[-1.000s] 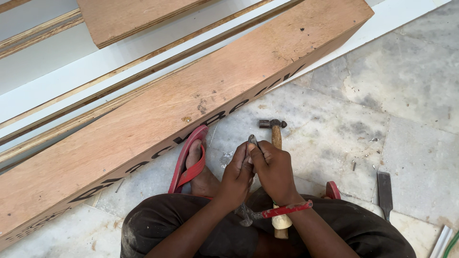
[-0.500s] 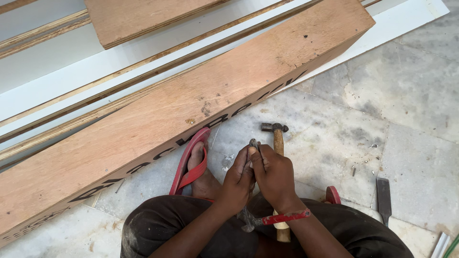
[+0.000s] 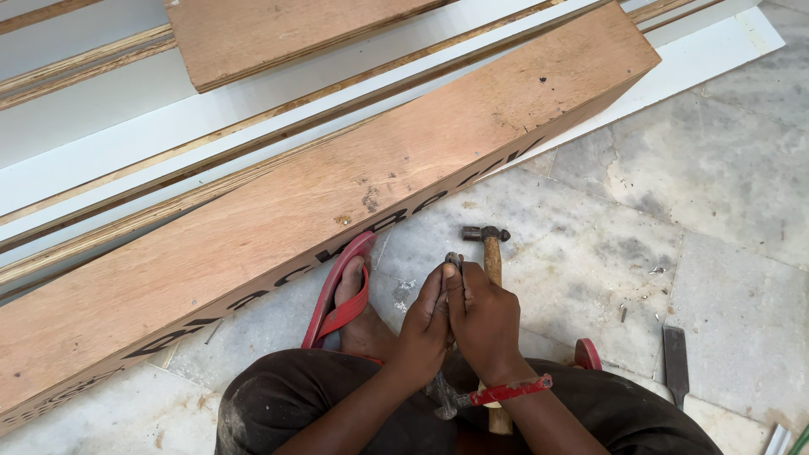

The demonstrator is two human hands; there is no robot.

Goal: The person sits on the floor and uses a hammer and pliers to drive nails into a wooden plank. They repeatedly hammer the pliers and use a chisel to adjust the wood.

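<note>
My left hand (image 3: 421, 324) and my right hand (image 3: 484, 318) are pressed together low in the middle of the view, fingertips pinching a small dark metal piece (image 3: 454, 259) between them. A hammer (image 3: 490, 253) with a wooden handle lies on the floor right behind my right hand, its steel head pointing away from me. A red band (image 3: 510, 392) circles my right wrist. Under my wrists a metal tool (image 3: 444, 400) shows partly, mostly hidden. My foot in a red sandal (image 3: 341, 295) rests to the left of my hands.
A long plywood box beam (image 3: 337, 202) with dark lettering on its side lies diagonally just beyond my foot. White boards (image 3: 126, 135) and wood strips lie behind it. A flat chisel blade (image 3: 676, 362) rests on the grey marble floor (image 3: 674, 211) at right.
My hands stayed together on the small metal piece with only slight shifts. The view has tilted a little, so the hammer and beam sit slightly lower and to the right.
</note>
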